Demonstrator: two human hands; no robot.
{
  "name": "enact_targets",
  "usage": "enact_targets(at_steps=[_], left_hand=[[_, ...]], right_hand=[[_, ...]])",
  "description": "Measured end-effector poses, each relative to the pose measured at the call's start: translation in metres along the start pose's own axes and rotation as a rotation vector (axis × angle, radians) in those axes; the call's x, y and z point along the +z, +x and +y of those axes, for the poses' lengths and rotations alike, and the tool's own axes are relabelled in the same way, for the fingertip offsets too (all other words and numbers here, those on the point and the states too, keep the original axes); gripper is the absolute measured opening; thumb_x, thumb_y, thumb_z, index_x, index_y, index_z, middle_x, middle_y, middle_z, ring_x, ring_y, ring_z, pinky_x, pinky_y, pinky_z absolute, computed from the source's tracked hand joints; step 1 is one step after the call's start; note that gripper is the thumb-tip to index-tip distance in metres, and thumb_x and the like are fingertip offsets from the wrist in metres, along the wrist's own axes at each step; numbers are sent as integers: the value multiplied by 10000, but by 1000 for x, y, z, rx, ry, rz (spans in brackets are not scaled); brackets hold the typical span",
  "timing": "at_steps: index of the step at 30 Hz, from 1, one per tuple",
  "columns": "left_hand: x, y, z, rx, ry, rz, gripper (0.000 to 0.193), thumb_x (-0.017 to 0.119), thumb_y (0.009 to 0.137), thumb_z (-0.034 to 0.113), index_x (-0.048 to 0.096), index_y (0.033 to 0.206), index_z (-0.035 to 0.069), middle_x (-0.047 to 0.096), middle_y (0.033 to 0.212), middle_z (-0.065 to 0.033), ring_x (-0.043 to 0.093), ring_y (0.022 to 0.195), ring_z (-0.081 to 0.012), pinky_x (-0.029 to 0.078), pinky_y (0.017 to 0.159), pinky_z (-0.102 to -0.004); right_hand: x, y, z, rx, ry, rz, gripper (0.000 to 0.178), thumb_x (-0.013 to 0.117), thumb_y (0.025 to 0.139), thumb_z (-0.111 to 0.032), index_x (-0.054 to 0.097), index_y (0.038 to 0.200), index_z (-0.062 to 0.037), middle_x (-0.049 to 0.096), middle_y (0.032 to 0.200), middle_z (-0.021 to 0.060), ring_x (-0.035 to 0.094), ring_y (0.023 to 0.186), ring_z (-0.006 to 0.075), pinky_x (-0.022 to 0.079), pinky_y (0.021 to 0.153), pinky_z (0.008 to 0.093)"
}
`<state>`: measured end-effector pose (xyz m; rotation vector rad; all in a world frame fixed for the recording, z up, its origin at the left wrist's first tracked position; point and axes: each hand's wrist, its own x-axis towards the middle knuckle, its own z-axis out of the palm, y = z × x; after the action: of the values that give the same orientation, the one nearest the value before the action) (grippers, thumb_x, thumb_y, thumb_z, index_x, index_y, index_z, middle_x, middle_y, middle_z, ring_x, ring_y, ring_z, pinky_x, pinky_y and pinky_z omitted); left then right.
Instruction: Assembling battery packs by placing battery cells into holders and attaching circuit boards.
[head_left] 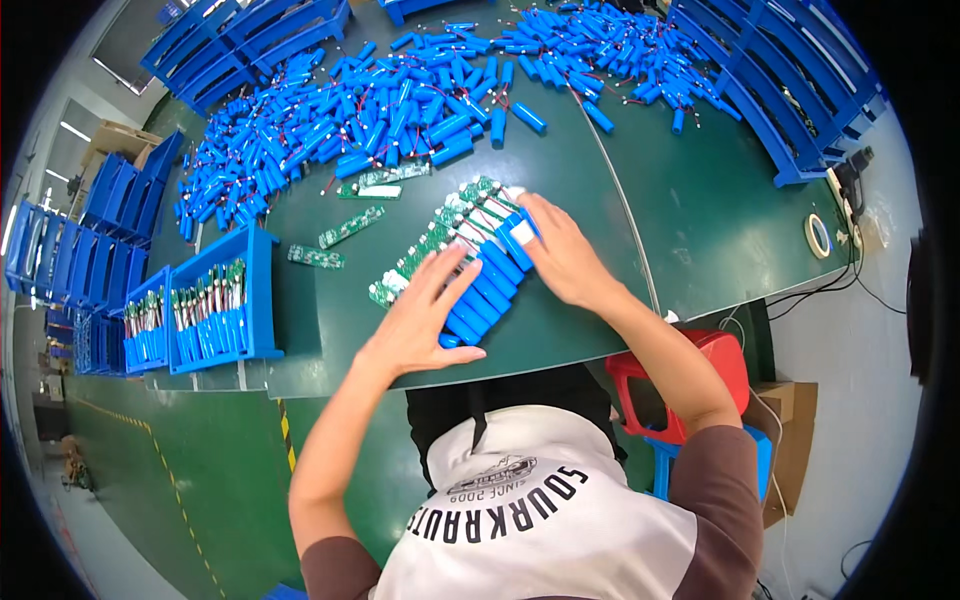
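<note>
while left hand (410, 325) and right hand (568, 262), both spread, touch battery row (492, 290), loaded bins (263, 300) stand left of it, loose batteries (452, 129) remain beyond.

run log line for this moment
left hand at left side of battery row | right hand at its right end | loose circuit boards left of row
</note>
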<state>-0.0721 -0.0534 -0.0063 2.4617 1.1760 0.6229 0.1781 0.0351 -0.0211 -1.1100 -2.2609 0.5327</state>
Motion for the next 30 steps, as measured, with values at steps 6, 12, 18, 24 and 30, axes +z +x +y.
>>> enact_targets(at_steps=[6, 12, 18, 24, 30], left_hand=[[7, -9, 58, -379, 416, 444, 1013, 797, 714, 546, 389, 1519, 85, 340, 1535, -229, 281, 1429, -450, 188, 1153, -601], [48, -7, 78, -720, 300, 445, 952, 804, 754, 515, 397, 1494, 75, 393, 1416, -202, 385, 1267, -397, 282, 1051, -531], [68, -8, 77, -758, 205, 415, 786, 777, 771, 501, 510, 1414, 135, 432, 1361, -166, 396, 1238, -381, 302, 1029, -524], [66, 14, 83, -699, 250, 373, 770, 775, 776, 439, 499, 1399, 80, 498, 1303, -107, 454, 1194, -301, 348, 944, -468], [64, 27, 79, -701, 185, 420, 847, 830, 725, 394, 464, 1419, 73, 505, 1276, -84, 467, 1143, -275, 352, 918, -471]], right_hand=[[-60, 5, 26, -169, 20, -151, 605, 616, 942, -270, 421, 1459, -24, 414, 1510, 204, 361, 1427, 376, 289, 1193, 443], [-34, 52, 9, -683, -233, -288, 943, 728, 690, -701, 512, 1358, -72, 430, 1440, 227, 405, 1318, 448, 324, 1070, 577], [-3, 41, 16, -805, -150, -343, 900, 748, 619, -736, 621, 1238, -96, 547, 1113, 144, 517, 1068, 365, 366, 983, 554], [-26, 35, 3, -838, -321, -246, 874, 670, 659, -794, 638, 1186, -98, 504, 1138, 146, 449, 1105, 380, 324, 970, 570], [-22, 42, 13, -697, -215, -392, 862, 728, 614, -760, 647, 1186, -120, 519, 1132, 133, 481, 1076, 351, 328, 938, 549]])
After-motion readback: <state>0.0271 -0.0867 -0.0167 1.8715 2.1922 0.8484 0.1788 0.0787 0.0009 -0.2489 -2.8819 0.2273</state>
